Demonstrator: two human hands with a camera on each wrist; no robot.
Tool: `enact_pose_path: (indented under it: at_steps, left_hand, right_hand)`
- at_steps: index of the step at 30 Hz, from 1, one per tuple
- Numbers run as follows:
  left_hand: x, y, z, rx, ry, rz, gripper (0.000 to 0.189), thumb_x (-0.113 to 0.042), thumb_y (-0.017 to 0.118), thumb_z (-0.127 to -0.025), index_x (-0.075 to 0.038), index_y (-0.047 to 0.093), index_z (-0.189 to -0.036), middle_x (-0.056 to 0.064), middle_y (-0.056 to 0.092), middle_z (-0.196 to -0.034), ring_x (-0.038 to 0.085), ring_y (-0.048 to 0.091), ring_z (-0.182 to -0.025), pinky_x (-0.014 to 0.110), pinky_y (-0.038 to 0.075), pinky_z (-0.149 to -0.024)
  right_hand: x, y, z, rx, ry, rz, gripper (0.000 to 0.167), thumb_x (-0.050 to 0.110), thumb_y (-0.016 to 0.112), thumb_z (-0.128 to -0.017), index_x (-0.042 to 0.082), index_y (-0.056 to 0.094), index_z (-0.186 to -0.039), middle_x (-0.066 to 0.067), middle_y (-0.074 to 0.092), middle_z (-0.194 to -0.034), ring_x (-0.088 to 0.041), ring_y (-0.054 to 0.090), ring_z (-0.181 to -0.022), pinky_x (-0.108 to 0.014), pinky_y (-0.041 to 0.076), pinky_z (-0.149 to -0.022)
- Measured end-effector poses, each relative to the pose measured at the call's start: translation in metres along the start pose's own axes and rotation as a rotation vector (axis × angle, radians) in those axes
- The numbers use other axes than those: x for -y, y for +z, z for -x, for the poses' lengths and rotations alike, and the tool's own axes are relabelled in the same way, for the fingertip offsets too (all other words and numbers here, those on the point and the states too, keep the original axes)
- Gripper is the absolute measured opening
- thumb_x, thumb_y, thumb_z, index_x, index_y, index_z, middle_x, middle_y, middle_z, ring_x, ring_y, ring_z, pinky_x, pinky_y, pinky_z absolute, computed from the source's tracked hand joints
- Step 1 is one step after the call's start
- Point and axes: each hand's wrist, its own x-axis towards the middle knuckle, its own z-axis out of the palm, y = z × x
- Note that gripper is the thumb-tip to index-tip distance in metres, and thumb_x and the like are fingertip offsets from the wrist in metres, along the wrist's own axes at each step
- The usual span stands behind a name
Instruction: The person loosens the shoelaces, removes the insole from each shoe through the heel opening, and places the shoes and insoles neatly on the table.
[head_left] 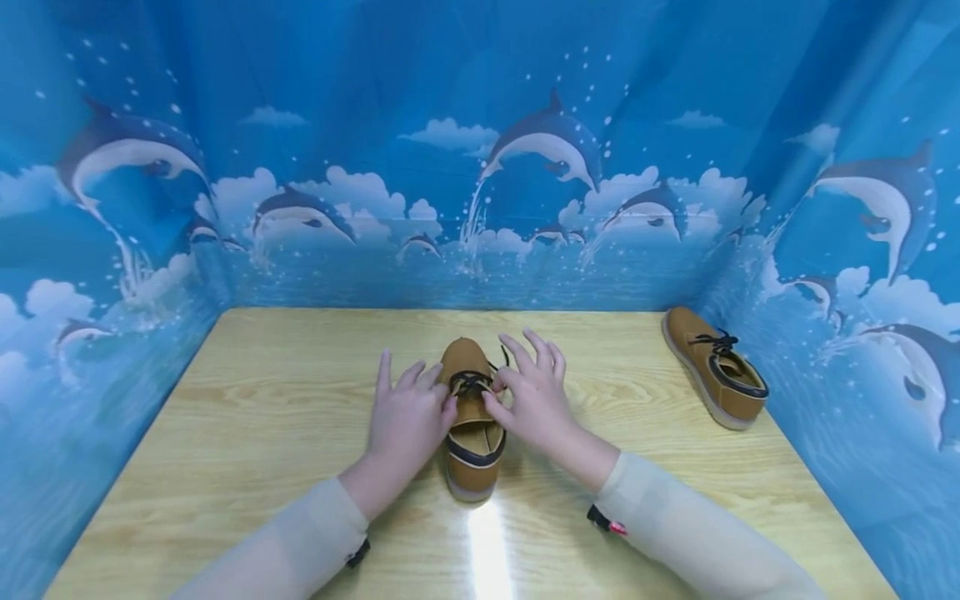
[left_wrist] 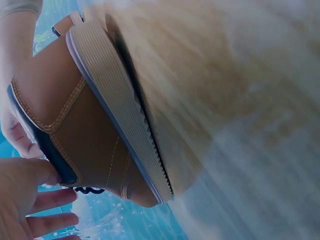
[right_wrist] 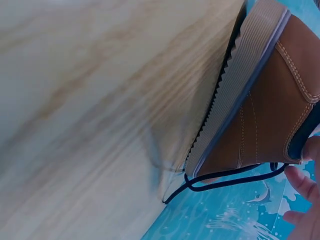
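The left hand and right hand pinch opposite opening edges of one brown shoe. A second shoe stands well apart.

Blue dolphin-print hangings (seemingly fabric) border a pale wood-grain table.

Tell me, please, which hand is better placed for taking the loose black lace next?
Probably the right hand: the loose black lace hangs close to it, on its side of the middle shoe. The left hand is at the opposite side.
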Motion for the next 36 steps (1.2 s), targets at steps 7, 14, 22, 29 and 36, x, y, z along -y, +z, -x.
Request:
enact_pose_path:
  at_steps: [7,14,22,29,36]
  left_hand:
    - [0.0,0.003,-0.006,0.001,0.042,-0.04,0.016,-0.031,0.077,-0.086,-0.015,0.078,-0.083,0.008,0.066,-0.132,0.032,0.061,-0.122,0.063,0.003,-0.12]
    - [0.003,0.004,-0.006,-0.017,0.054,-0.044,0.013,-0.025,0.078,-0.085,-0.014,0.078,-0.079,0.009,0.061,-0.138,0.029,0.06,-0.124,0.061,0.004,-0.12]
    - [0.006,0.0,-0.003,-0.002,0.036,-0.024,0.017,-0.024,0.079,-0.085,-0.011,0.075,-0.073,0.01,0.051,-0.149,0.03,0.056,-0.129,0.059,0.003,-0.121]
    - [0.008,-0.005,0.003,0.005,0.01,0.032,0.014,-0.023,0.08,-0.082,-0.013,0.076,-0.073,0.008,0.046,-0.153,0.03,0.055,-0.129,0.059,0.002,-0.121]
    - [0.011,-0.007,0.01,0.026,-0.062,0.124,0.01,-0.022,0.083,-0.079,-0.013,0.078,-0.077,0.007,0.041,-0.156,0.032,0.054,-0.13,0.058,0.0,-0.121]
  right_hand:
    - [0.004,0.002,-0.007,-0.016,-0.048,0.06,0.018,0.027,0.074,-0.081,0.019,0.065,-0.068,-0.014,0.05,-0.148,-0.043,0.028,-0.142,-0.07,0.019,-0.111]
    - [0.001,0.001,-0.003,-0.047,-0.057,0.094,0.017,0.018,0.075,-0.081,0.018,0.062,-0.069,-0.013,0.05,-0.148,-0.042,0.029,-0.143,-0.067,0.016,-0.114]
    - [-0.008,-0.004,0.003,-0.057,-0.049,0.078,0.019,0.015,0.076,-0.08,0.017,0.06,-0.068,-0.014,0.049,-0.149,-0.043,0.028,-0.143,-0.068,0.013,-0.114]
    - [-0.013,-0.01,0.01,-0.039,-0.019,0.065,0.019,0.017,0.075,-0.08,0.016,0.061,-0.068,-0.013,0.046,-0.152,-0.043,0.026,-0.144,-0.068,0.011,-0.115]
    - [-0.018,-0.01,0.014,-0.011,0.011,0.06,0.021,0.018,0.075,-0.082,0.019,0.06,-0.068,-0.011,0.044,-0.154,-0.043,0.025,-0.145,-0.067,0.009,-0.115]
